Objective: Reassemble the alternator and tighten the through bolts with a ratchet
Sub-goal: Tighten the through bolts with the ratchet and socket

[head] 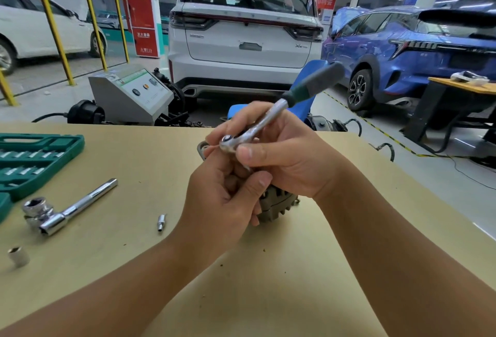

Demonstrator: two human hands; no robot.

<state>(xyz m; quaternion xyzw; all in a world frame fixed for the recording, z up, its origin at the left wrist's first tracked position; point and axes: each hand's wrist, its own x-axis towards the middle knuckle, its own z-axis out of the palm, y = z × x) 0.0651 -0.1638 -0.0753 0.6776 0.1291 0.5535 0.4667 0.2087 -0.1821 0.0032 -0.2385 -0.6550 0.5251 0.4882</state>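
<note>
My hands hide most of the alternator [279, 204]; the ratchet [271, 116] handle is blurred; the socket case [40, 159] runs off frame.

Centre of the frame, the alternator [276, 204] sits on the tan worktop [268, 283], mostly hidden behind two hands. Only its lower right edge shows: grey cast housing with a row of ribbed cooling slots, and a rounded mounting ear [201, 149] peeking out at upper left. Above it, the ratchet [271, 116] is tilted, its chrome head [228, 141] low over the top of the alternator, the shaft rising toward the upper right into a dark green and black handle [316, 80], blurred. Whether a socket is seated on a through bolt can't be made out beneath the fingers.
</note>
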